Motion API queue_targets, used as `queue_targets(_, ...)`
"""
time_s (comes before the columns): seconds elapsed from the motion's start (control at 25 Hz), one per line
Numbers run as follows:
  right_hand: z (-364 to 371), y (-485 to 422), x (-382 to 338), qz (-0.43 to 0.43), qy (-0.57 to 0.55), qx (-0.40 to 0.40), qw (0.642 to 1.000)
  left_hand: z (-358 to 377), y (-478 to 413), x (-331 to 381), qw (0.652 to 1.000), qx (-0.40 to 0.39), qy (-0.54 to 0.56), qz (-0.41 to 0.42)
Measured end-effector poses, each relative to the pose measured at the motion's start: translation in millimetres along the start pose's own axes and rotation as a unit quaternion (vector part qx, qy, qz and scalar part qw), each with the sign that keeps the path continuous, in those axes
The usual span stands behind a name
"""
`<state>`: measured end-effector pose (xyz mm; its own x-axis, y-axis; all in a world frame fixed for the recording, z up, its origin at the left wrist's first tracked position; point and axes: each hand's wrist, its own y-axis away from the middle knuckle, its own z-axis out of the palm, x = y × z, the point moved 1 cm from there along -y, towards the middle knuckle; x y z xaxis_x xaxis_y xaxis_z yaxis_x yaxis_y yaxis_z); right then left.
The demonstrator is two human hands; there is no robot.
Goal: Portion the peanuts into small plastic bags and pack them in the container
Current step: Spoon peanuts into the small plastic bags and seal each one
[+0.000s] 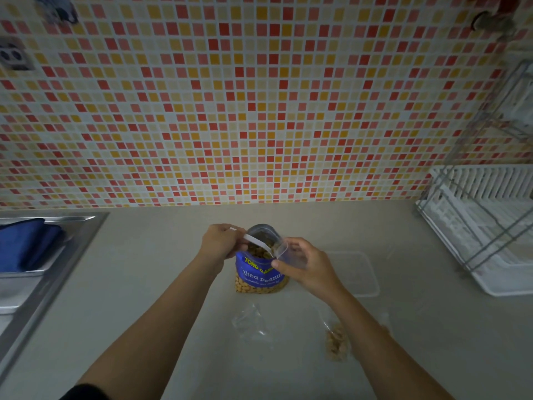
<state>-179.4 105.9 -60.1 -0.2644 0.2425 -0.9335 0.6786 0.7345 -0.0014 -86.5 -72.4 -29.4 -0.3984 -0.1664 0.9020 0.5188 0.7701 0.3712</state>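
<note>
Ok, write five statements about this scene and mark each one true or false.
1. The left hand holds a white spoon. True.
2. The peanut bag lies flat and sealed. False: it stands open on the counter.
3. The right hand holds a small bag at the spoon's tip. True.
4. The container is packed with filled bags. False: none show inside it, and one filled bag lies on the counter.
5. The dish rack stands left of the sink. False: the rack is at far right and the sink at far left.
</note>
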Motion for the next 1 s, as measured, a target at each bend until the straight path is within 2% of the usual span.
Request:
queue_targets(0.24, -9.6, -3.7, -0.9, 0.013, 0.026, 0.082, 0.996, -14.9, -4.6, -4.1, 0.995, 0.005, 0.094, -0.025)
queue_targets(0.56, -5.8, -17.2, -12.2, -0.039, 0.182, 0.097, 0.978, -44.5, -15.6, -4.0, 0.989, 0.009, 0.145, -0.012)
queue_targets(0.76, 8.6, -25.6, -22.0, -0.045, 0.192, 0.098, 0.976, -52.7, -11.9, 18.0, 0.989, 0.008, 0.146, 0.011)
queue_targets(0.84, 15.9, -27.2, -25.0, -0.054, 0.167, 0.097, 0.98, -49.4, -4.6, 27.7, 0.993, 0.003, 0.107, 0.047)
queue_targets(0.92, 22.5, -28.7, -28.0, -0.061, 0.134, 0.099, 0.984, -44.6, 10.9, 42.4, 0.991, -0.006, 0.021, 0.134)
queue_targets(0.96, 25.3, -29.5, -29.2, -0.061, 0.112, 0.104, 0.986, -41.3, 21.0, 51.2, 0.978, -0.017, -0.053, 0.203)
queue_targets(1.0, 27.6, -30.2, -30.6, -0.057, 0.084, 0.111, 0.989, -37.0, 31.7, 59.9, 0.95, -0.029, -0.14, 0.278)
